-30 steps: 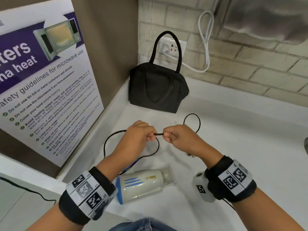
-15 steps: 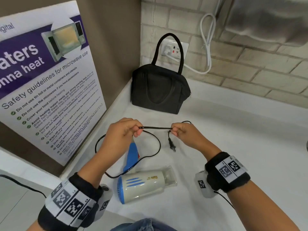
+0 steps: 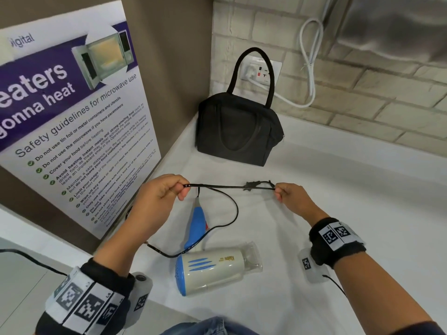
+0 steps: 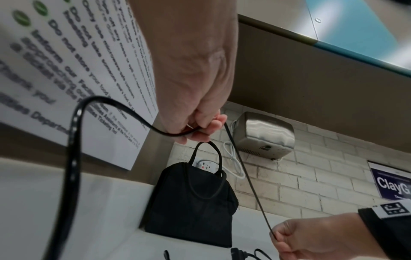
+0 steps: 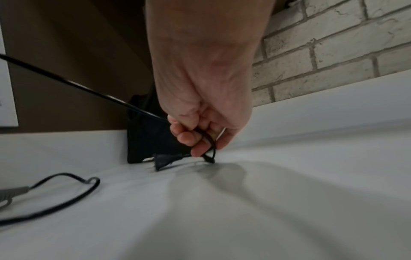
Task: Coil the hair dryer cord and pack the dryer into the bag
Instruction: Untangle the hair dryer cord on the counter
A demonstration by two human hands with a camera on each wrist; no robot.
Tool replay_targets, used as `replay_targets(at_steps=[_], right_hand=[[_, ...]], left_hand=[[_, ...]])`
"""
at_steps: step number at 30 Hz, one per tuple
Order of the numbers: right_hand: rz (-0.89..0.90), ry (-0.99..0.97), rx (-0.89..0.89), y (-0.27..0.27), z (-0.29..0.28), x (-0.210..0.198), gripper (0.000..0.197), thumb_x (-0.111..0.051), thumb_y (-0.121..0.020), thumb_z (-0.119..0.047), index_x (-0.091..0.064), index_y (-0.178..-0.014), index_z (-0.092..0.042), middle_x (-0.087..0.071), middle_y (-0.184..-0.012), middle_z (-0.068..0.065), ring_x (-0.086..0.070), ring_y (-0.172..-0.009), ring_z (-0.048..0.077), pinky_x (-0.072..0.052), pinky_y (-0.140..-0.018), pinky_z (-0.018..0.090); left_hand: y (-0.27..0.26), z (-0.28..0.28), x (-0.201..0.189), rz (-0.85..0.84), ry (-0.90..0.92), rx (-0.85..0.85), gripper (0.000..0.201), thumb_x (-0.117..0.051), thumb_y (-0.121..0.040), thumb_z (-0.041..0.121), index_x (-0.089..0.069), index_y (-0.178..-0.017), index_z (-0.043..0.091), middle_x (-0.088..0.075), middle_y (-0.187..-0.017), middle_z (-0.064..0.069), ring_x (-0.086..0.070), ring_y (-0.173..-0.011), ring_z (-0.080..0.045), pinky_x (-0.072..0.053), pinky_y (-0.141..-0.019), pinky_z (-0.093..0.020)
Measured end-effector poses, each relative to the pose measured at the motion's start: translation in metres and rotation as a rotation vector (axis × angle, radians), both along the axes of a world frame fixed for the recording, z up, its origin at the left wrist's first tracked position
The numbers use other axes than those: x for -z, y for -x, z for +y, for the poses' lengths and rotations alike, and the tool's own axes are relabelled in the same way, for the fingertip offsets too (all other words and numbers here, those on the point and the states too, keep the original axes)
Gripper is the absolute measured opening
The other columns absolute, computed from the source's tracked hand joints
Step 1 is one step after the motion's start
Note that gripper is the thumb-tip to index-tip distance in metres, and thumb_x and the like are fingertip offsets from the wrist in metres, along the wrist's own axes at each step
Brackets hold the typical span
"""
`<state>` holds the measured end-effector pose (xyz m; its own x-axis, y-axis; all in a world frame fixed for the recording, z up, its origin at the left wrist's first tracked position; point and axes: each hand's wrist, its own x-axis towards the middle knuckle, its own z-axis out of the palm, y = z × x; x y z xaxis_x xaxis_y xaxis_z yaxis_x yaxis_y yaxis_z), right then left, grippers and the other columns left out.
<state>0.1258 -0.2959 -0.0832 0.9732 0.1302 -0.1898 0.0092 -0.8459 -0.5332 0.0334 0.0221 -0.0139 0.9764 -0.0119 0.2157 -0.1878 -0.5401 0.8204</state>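
Observation:
A cream and blue hair dryer [image 3: 212, 269] lies on its side on the white counter [image 3: 338, 189], its blue handle [image 3: 197, 223] pointing away from me. Its black cord [image 3: 217, 186] is stretched taut between my two hands above the counter. My left hand [image 3: 167, 194] pinches the cord [image 4: 244, 176] at its left end. My right hand [image 3: 287, 194] pinches it near the plug [image 3: 251, 185], which hangs just left of the fingers [image 5: 195, 140]. Slack cord [image 3: 232, 211] loops down to the dryer. The black bag [image 3: 238, 134] stands zipped at the back corner.
A microwave safety poster [image 3: 67, 122] leans on the left wall. A brick wall behind holds a socket [image 3: 260, 71] with a white cable [image 3: 312, 68] and a steel hand dryer [image 4: 264, 135]. Another thin black cable [image 3: 26, 257] runs at lower left.
My hands have drawn apart, the right one sliding along the cord toward the plug. The stretched section is longer and the plug now hangs beside my right fingers.

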Motion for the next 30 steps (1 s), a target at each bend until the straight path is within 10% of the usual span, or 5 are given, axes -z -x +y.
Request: replay_targets(at_steps=[13,18,25,30], right_hand=[[-0.067,-0.013,0.149,-0.002,-0.021,0.007,0.034,-0.041,-0.086,0.002,-0.058,-0.062,-0.015,-0.066,-0.07,0.001,-0.054,-0.069,0.015,-0.033,-0.061,0.007],[-0.038,-0.115,0.252,0.001,-0.029,-0.011,0.029,-0.042,-0.092,-0.007,-0.066,-0.076,-0.011,-0.069,-0.068,0.002,-0.06,-0.057,0.005,-0.041,-0.052,0.01],[0.067,-0.455,0.338,0.01,-0.014,-0.037,0.017,-0.054,-0.093,-0.014,-0.069,-0.087,-0.007,-0.071,-0.076,0.006,-0.069,-0.064,0.014,-0.052,-0.058,0.017],[0.1,-0.539,0.343,0.015,-0.003,-0.05,0.012,-0.061,-0.089,-0.012,-0.069,-0.09,-0.004,-0.073,-0.079,0.01,-0.07,-0.063,0.018,-0.056,-0.059,0.022]], left_hand=[[-0.015,0.0,0.011,-0.022,-0.013,-0.078,0.038,-0.049,-0.09,-0.004,-0.062,-0.067,0.024,-0.061,-0.063,0.013,-0.055,-0.066,0.003,-0.036,-0.063,-0.002],[-0.029,-0.011,0.021,0.036,-0.174,-0.022,0.027,-0.048,-0.093,0.0,-0.072,-0.097,0.012,-0.07,-0.086,0.0,-0.06,-0.082,-0.003,-0.035,-0.075,0.003],[-0.043,-0.031,0.028,0.223,-0.414,0.125,0.049,-0.039,-0.091,-0.011,-0.057,-0.128,0.016,-0.064,-0.118,-0.01,-0.059,-0.107,-0.025,-0.041,-0.089,-0.019],[-0.045,-0.047,0.027,0.25,-0.469,0.13,0.045,-0.042,-0.098,0.014,-0.037,-0.143,0.018,-0.05,-0.136,-0.012,-0.043,-0.127,-0.024,-0.034,-0.105,-0.027]])
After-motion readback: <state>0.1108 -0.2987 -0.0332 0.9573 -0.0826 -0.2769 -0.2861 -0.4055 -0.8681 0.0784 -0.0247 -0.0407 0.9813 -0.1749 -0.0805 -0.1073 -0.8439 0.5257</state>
